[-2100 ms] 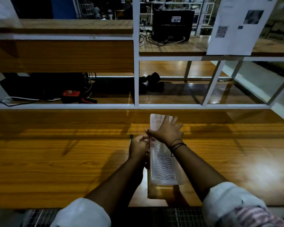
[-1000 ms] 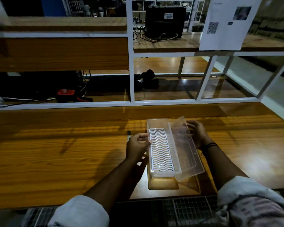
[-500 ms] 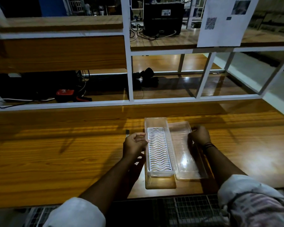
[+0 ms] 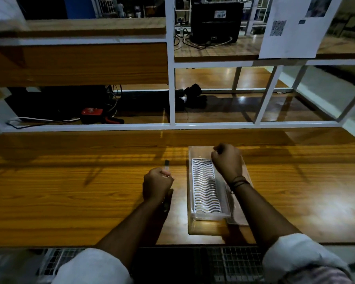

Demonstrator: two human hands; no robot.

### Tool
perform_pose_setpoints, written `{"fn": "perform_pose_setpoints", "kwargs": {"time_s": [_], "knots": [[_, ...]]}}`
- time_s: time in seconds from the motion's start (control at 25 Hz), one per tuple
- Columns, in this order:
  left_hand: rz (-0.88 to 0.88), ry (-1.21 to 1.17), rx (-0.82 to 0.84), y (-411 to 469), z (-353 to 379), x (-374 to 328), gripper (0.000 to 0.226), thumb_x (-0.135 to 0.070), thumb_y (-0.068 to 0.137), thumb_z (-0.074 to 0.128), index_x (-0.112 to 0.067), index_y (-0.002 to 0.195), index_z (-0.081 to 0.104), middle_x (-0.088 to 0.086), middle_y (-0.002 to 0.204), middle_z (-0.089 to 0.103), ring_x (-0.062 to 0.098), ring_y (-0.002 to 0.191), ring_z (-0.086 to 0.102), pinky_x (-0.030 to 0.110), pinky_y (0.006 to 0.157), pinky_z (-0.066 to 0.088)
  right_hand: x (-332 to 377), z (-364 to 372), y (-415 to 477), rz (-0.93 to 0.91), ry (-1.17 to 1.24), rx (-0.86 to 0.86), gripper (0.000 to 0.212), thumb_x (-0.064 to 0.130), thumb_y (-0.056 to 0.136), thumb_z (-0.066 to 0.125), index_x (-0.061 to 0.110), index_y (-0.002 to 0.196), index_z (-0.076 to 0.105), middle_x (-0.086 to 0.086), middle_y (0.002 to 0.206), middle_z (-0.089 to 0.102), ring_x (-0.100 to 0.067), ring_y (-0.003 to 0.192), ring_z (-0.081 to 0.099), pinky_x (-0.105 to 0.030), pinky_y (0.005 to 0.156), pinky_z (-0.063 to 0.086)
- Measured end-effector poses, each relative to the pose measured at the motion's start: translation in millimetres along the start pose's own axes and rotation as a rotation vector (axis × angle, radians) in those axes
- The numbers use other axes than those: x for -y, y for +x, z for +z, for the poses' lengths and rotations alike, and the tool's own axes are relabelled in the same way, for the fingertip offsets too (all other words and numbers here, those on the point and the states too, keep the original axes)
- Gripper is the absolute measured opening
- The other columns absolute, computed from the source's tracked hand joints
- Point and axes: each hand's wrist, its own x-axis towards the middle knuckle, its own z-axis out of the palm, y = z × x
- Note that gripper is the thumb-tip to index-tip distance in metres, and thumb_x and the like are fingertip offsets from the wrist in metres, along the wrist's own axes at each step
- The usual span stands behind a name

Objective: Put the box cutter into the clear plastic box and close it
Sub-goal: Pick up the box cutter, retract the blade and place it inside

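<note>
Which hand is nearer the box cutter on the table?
Left. The left hand is at the box cutter, its fingers on the near end. The right hand is off to the right, over the open box.

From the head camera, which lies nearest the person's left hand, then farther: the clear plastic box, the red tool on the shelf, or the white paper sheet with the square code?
1. Clear plastic box, just right of the left hand.
2. Red tool, on the shelf beyond, to the left.
3. White paper sheet, hanging far upper right.
</note>
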Motion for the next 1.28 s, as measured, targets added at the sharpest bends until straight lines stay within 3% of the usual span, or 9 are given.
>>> {"fn": "perform_pose_setpoints", "kwargs": {"time_s": [0.28, 0.4, 0.48, 0.6, 0.68, 0.76, 0.92, 1.12, 1.28], "knots": [[-0.037, 0.356, 0.096, 3, -22, 14, 0.050, -0.056, 0.081, 0.083, -0.015, 0.106, 0.067, 0.005, 0.105, 0.076, 0.030, 0.097, 0.074, 0.032, 0.068, 0.048, 82, 60, -40, -0.177, -0.050, 0.255, 0.017, 0.009, 0.079, 0.060, 0.006, 0.063, 0.063, -0.015, 0.066, 0.064, -0.033, 0.065, 0.063, -0.039, 0.062, 0.055], [-0.022, 0.475, 0.153, 3, -22, 16, 0.037, -0.043, 0.091, 0.075, -0.015, 0.113, 0.067, 0.011, 0.116, 0.074, 0.036, 0.108, 0.072, 0.039, 0.080, 0.056, 95, 80, -48, -0.156, -0.230, 0.464, 0.037, 0.001, 0.077, 0.063, 0.013, 0.050, 0.041, -0.007, 0.053, 0.041, -0.029, 0.053, 0.044, -0.034, 0.059, 0.043], [-0.007, 0.534, 0.173, 3, -22, 20, 0.028, -0.035, 0.096, 0.069, -0.014, 0.115, 0.069, 0.013, 0.121, 0.073, 0.037, 0.113, 0.071, 0.041, 0.085, 0.057, 98, 92, -52, -0.144, -0.309, 0.539, 0.044, 0.001, 0.079, 0.068, 0.018, 0.054, 0.036, -0.004, 0.056, 0.039, -0.029, 0.059, 0.048, -0.032, 0.060, 0.044], [0.031, 0.556, 0.183, 4, -24, 26, 0.021, -0.025, 0.099, 0.063, -0.012, 0.114, 0.071, 0.013, 0.121, 0.073, 0.037, 0.112, 0.071, 0.040, 0.084, 0.057, 97, 111, -59, -0.072, -0.360, 0.567, 0.042, 0.009, 0.081, 0.070, 0.020, 0.060, 0.035, -0.007, 0.064, 0.052, -0.032, 0.067, 0.060, -0.036, 0.060, 0.052], [0.056, 0.552, 0.180, 4, -25, 26, 0.019, -0.022, 0.101, 0.059, -0.009, 0.111, 0.070, 0.015, 0.120, 0.072, 0.038, 0.112, 0.071, 0.040, 0.082, 0.055, 96, 117, -60, -0.021, -0.354, 0.569, 0.017, 0.014, 0.080, 0.072, 0.018, 0.078, 0.056, -0.014, 0.077, 0.063, -0.035, 0.075, 0.070, -0.037, 0.060, 0.053], [0.076, 0.543, 0.165, 3, -25, 27, 0.018, -0.020, 0.103, 0.056, -0.008, 0.108, 0.069, 0.016, 0.118, 0.071, 0.039, 0.112, 0.070, 0.039, 0.077, 0.050, 96, 122, -62, 0.012, -0.343, 0.550, 0.015, 0.016, 0.078, 0.074, 0.018, 0.090, 0.064, -0.012, 0.077, 0.065, -0.034, 0.076, 0.071, -0.036, 0.058, 0.052], [0.124, 0.531, 0.151, 2, -24, 31, 0.016, -0.017, 0.104, 0.055, -0.008, 0.105, 0.068, 0.015, 0.117, 0.072, 0.037, 0.109, 0.070, 0.038, 0.074, 0.046, 94, 130, -67, 0.087, -0.357, 0.480, 0.043, 0.015, 0.082, 0.070, 0.022, 0.060, 0.034, -0.002, 0.061, 0.045, -0.029, 0.063, 0.054, -0.032, 0.055, 0.044], [0.150, 0.510, 0.146, 1, -24, 32, 0.016, -0.015, 0.104, 0.057, -0.007, 0.106, 0.071, 0.013, 0.113, 0.074, 0.034, 0.106, 0.072, 0.036, 0.073, 0.046, 91, 135, -69, 0.172, -0.290, 0.485, 0.034, 0.027, 0.078, 0.078, 0.016, 0.060, 0.051, -0.007, 0.069, 0.057, -0.028, 0.063, 0.058, -0.030, 0.052, 0.042], [0.163, 0.485, 0.136, 0, -22, 34, 0.016, -0.017, 0.103, 0.058, -0.009, 0.102, 0.072, 0.011, 0.108, 0.076, 0.032, 0.100, 0.074, 0.035, 0.071, 0.049, 91, 134, -64, 0.189, -0.301, 0.493, 0.037, 0.019, 0.081, 0.076, 0.015, 0.058, 0.047, -0.005, 0.063, 0.052, -0.025, 0.058, 0.055, -0.027, 0.049, 0.040]]}}
